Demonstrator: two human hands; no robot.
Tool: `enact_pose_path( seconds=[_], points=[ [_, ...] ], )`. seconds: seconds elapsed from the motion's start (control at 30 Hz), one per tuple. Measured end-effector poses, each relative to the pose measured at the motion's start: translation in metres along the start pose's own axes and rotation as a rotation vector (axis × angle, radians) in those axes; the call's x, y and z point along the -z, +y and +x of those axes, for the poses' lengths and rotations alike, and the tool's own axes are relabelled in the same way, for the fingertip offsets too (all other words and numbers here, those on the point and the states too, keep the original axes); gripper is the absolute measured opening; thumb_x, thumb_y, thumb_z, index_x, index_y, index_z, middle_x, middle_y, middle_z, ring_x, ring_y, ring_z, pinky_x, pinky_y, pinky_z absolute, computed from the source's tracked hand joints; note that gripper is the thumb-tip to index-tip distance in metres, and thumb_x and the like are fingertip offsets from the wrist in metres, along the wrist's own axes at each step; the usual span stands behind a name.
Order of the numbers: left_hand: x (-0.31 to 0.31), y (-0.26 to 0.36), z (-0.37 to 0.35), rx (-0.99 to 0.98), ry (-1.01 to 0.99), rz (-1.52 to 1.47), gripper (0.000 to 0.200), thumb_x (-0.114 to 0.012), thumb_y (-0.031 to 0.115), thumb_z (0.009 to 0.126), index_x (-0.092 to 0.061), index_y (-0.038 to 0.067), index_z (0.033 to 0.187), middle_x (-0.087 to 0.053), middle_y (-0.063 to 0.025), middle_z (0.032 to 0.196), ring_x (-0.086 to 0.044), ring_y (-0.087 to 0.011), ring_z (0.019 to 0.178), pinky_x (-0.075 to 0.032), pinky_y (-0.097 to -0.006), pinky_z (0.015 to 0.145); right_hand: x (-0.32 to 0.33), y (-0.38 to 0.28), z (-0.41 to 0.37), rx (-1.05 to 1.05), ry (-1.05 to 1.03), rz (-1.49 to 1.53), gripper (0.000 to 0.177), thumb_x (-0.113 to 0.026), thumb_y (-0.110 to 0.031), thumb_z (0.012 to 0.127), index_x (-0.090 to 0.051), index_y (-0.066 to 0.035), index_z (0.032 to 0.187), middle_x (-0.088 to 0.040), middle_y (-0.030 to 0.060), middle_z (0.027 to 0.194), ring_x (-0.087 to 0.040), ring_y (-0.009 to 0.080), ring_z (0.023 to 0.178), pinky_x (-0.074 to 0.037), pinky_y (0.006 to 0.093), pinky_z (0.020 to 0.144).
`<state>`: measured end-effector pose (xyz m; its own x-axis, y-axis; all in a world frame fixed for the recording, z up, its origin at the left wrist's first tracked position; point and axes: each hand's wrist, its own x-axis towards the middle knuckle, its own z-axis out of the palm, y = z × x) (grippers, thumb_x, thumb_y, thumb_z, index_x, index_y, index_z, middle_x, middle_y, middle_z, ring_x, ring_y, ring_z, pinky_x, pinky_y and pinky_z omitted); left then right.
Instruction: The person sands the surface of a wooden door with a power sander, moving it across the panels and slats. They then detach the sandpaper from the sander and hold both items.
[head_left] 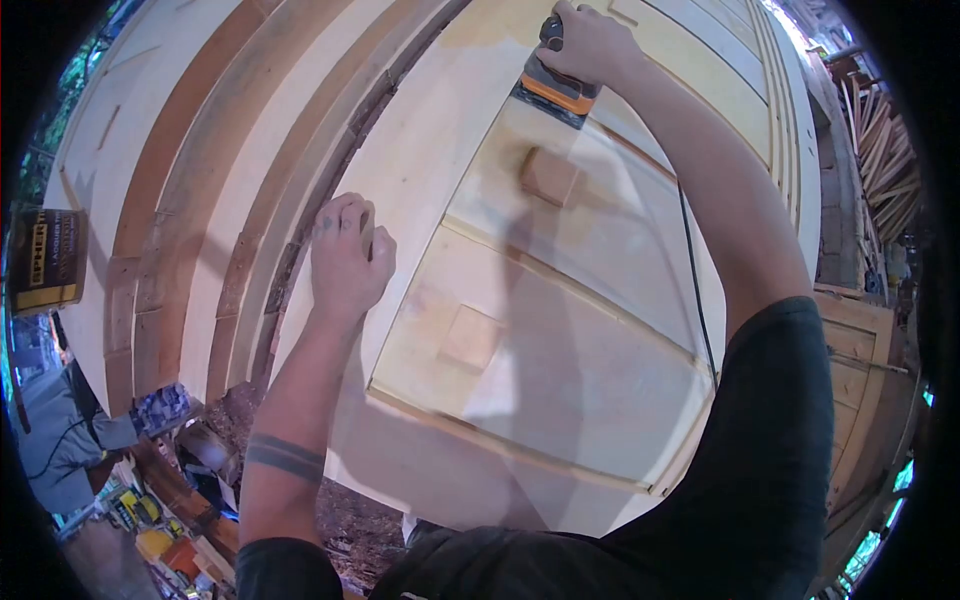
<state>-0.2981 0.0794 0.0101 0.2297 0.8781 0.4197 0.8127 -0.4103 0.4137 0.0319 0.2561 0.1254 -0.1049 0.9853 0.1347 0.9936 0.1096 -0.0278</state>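
Note:
My right hand (597,45) is wrapped round the top of an orange and black electric sander (558,92) at the upper middle. The sander's base rests on a pale wooden panel door (580,385), near a raised square block (549,176). A dark cord (693,260) runs down past my right forearm. My left hand (350,258) is closed and rests on the door's left border. Between its thumb and fingers shows a small greyish edge, too hidden to name. Below and right of it, a second raised square (472,337) sits on the lower panel.
Curved, stacked wooden pieces (190,210) stand along the left. A lacquer can (48,260) is at the far left edge. Tools and wood scraps (165,540) lie at lower left. Thin wood strips (880,150) are piled at the right, above a panelled wooden piece (850,345).

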Motion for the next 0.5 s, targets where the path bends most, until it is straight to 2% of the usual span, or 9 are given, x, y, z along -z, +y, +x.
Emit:
enact_pose_path(
  seconds=[0.03, 0.13, 0.23, 0.43, 0.5],
  points=[
    [0.0, 0.0, 0.0, 0.002, -0.001, -0.003, 0.031, -0.062, 0.012, 0.08, -0.055, 0.0, 0.109, -0.055, -0.0184, 0.117, -0.053, -0.0381, 0.112, -0.042, -0.0484, 0.098, 0.002, 0.0, 0.0, -0.006, 0.003, -0.011, 0.049, -0.069, -0.039, 0.074, -0.061, -0.002, 0.104, -0.068, 0.0251, 0.101, -0.068, 0.0394, 0.096, -0.056, 0.0488, 0.083],
    [-0.001, -0.001, 0.0, 0.006, -0.001, -0.009, 0.032, -0.062, 0.012, 0.08, -0.055, 0.0, 0.109, -0.055, -0.0188, 0.117, -0.053, -0.0384, 0.112, -0.042, -0.0484, 0.098, -0.016, 0.003, -0.001, 0.052, 0.004, -0.095, 0.062, -0.069, -0.047, 0.077, -0.058, -0.007, 0.122, -0.064, 0.018, 0.117, -0.067, 0.0363, 0.102, -0.056, 0.0452, 0.087],
    [-0.002, -0.001, 0.0, 0.017, -0.004, -0.007, 0.033, -0.062, 0.012, 0.08, -0.054, 0.0, 0.11, -0.055, -0.019, 0.117, -0.052, -0.0388, 0.112, -0.042, -0.0487, 0.098, -0.028, 0.003, -0.005, 0.1, 0.056, -0.056, 0.062, -0.068, -0.048, 0.077, -0.058, -0.007, 0.122, -0.065, 0.0179, 0.116, -0.068, 0.0366, 0.101, -0.056, 0.0456, 0.086],
    [-0.004, -0.001, -0.001, 0.034, -0.013, 0.007, 0.034, -0.062, 0.012, 0.08, -0.054, 0.0, 0.111, -0.054, -0.0189, 0.118, -0.052, -0.0385, 0.114, -0.042, -0.0488, 0.098, -0.007, -0.004, -0.005, 0.017, -0.03, -0.056, 0.062, -0.068, -0.047, 0.076, -0.058, -0.006, 0.122, -0.066, 0.018, 0.115, -0.067, 0.0352, 0.102, -0.056, 0.0446, 0.087],
    [-0.003, -0.002, -0.002, 0.03, -0.018, 0.01, 0.034, -0.062, 0.012, 0.08, -0.054, 0.0, 0.111, -0.054, -0.0186, 0.119, -0.052, -0.0382, 0.114, -0.042, -0.0487, 0.098, -0.006, 0.003, 0.002, 0.025, 0.003, -0.049, 0.055, -0.069, -0.042, 0.074, -0.06, -0.003, 0.111, -0.067, 0.0226, 0.106, -0.068, 0.0383, 0.098, -0.056, 0.0473, 0.084]
  ],
)
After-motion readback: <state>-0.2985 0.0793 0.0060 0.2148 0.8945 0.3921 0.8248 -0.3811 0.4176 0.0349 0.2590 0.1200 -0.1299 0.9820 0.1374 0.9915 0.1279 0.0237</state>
